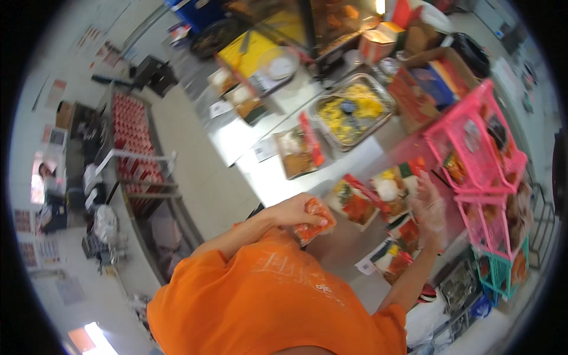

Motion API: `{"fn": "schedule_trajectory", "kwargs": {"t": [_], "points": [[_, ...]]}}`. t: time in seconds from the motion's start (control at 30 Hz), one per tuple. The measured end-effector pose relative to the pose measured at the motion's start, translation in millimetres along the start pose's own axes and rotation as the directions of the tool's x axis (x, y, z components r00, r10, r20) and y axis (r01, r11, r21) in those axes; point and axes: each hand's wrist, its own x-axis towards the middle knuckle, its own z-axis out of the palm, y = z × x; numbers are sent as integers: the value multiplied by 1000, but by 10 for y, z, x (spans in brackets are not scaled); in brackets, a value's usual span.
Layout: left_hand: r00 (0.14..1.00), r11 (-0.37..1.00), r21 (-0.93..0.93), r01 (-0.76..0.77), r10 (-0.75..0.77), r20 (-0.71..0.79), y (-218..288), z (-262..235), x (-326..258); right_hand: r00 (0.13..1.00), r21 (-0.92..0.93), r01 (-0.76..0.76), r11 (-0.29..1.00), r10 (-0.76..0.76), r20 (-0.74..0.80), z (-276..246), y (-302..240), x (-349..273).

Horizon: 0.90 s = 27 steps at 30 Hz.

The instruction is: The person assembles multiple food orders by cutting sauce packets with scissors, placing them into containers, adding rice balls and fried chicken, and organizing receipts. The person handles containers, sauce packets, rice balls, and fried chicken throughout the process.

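Observation:
My left hand (299, 214) is closed around a small clear packet with orange contents (315, 220), held in front of my orange shirt. My right hand (429, 208), in a clear plastic glove, reaches over the right part of the counter with its fingers apart. Its fingertips are beside a red packet (419, 165); whether they touch it I cannot tell. Just left of that hand sits a food box with a white mound and yellow bits (389, 188). Another food box (354, 204) lies between my hands, a red packet across it. Nearer me are more filled boxes (395, 265).
A foil tray of yellow food (354, 112) stands beyond the boxes, with another filled box (296, 155) at its left. Pink plastic baskets (473, 145) holding packets line the right side, a teal basket (502, 269) below them. A cardboard carton (435, 83) sits behind.

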Motion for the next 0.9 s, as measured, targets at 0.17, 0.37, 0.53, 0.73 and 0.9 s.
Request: {"fn": "schedule_trajectory", "kwargs": {"t": [0.17, 0.37, 0.53, 0.73, 0.9], "points": [[982, 965, -185, -184, 189, 6, -617, -1037, -241, 746, 657, -80, 749, -393, 539, 2012, -2078, -11], [996, 998, -64, -1, 6, 90, -749, -3185, -977, 520, 508, -733, 452, -109, 847, 3615, -2745, 1010], [576, 684, 631, 367, 366, -731, -598, -5100, -615, 939, -140, 312, 940, -327, -101, 4980, -2958, 2293], [658, 79, 938, -336, 732, 174, -868, -6785, 170, 969, -493, 177, 852, -239, -66, 5668, -2994, 2707], [860, 899, 433, -61, 268, -435, -1069, -7202, 385, 982, -561, 33, 827, -132, -137, 5884, -2857, 2680]]}}
